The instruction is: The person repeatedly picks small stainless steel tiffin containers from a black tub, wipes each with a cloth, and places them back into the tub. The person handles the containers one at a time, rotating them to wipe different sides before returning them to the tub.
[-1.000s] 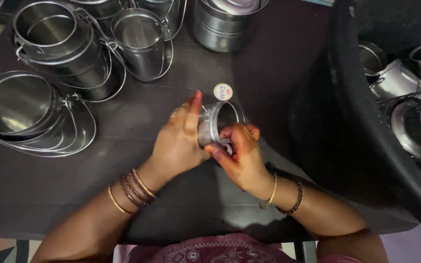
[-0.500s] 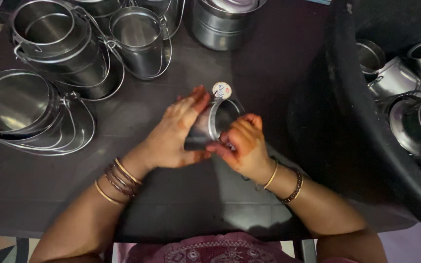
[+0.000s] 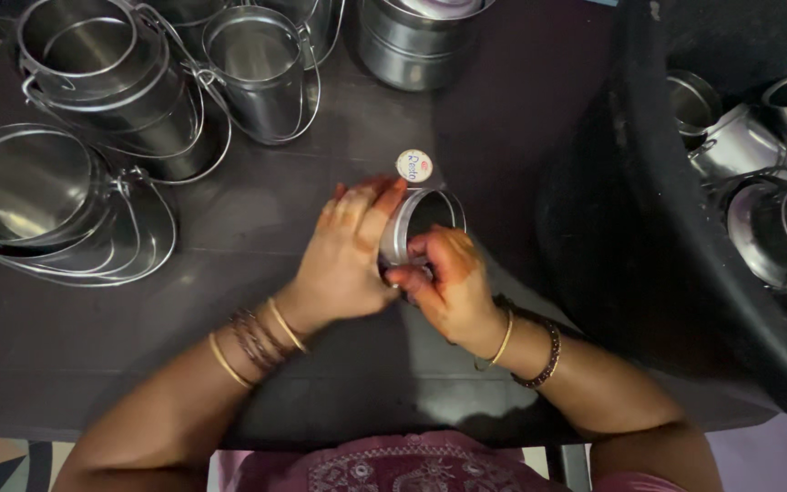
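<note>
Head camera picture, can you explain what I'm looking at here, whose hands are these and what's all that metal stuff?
There is no machine here. The camera sits on a person's head and looks down, so the two bare hands are that person's own. The left hand and the right hand together hold a small steel container tipped on its side, its open mouth facing away. A small round sticker lies just beyond it on the dark table. Farther back and to the left stand more steel containers with wire handles. On the right, a big black tub holds more of the same steel pots.
</note>
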